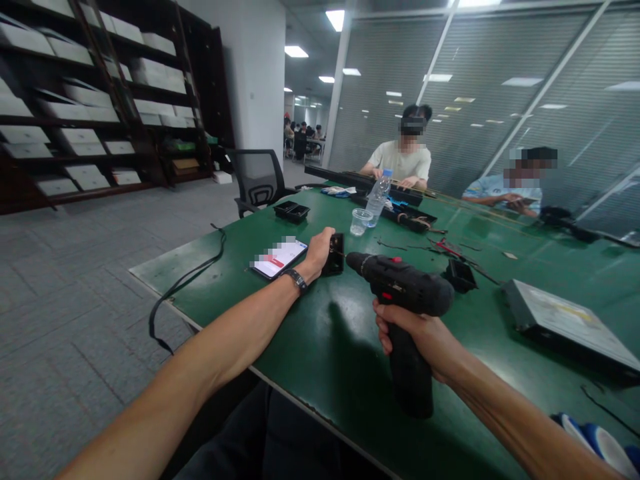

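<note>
My right hand (425, 333) grips a black cordless drill (407, 283) by its handle, with the index finger near the trigger. The drill's bit points left at a small black plastic box (338, 257); whether the tip touches it I cannot tell. My left hand (317, 255) is closed on the left side of that box and holds it on edge on the green table (300, 333). Some of its fingers are hidden behind the box. Beside my left wrist, a phone (279, 259) lies with its screen lit.
A clear plastic cup (360, 222) and a water bottle (379, 198) stand beyond the box. Other black boxes (293, 211) sit farther left. On the right lie a flat metal case (570, 320) and loose wires. Two people sit across the table. A black strap (195, 267) hangs off the left edge.
</note>
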`<state>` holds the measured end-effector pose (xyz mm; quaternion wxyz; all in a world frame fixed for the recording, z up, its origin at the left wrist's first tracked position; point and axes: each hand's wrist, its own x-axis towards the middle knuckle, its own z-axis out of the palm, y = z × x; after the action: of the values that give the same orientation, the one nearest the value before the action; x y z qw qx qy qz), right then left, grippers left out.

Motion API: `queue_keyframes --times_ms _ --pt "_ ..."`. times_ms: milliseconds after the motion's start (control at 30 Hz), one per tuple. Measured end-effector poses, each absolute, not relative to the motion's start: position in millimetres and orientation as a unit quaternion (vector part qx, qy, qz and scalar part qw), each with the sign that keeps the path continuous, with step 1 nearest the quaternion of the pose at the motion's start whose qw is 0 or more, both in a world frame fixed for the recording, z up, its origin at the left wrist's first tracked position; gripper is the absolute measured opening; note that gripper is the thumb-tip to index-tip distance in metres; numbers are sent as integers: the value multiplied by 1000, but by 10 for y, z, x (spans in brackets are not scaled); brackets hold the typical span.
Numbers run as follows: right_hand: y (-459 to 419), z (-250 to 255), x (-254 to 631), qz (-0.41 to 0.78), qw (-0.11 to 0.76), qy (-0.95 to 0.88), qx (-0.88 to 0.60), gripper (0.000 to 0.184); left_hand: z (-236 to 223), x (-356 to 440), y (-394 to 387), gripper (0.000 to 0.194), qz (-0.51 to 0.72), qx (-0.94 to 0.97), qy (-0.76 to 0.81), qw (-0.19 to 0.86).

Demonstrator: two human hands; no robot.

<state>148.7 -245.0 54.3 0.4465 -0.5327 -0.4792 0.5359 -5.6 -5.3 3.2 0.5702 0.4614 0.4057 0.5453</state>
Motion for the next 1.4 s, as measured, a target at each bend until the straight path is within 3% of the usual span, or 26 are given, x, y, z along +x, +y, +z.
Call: queue_keyframes --times_ms 533,867,1167,1400 --pt "-2455 577 1464 542 444 -472 -534 48 21 -66 -55 34 547 466 398 571" --pt "-2474 615 1461 535 450 -473 -536 32 27 -40 -16 37 547 464 417 558" --pt "-2485 673 1428 538 446 -467 -541 43 23 -38 -19 36 555 461 414 555" --pt "-2472 623 1459 546 445 -468 -534 34 10 -39 -10 36 543 452 418 572"
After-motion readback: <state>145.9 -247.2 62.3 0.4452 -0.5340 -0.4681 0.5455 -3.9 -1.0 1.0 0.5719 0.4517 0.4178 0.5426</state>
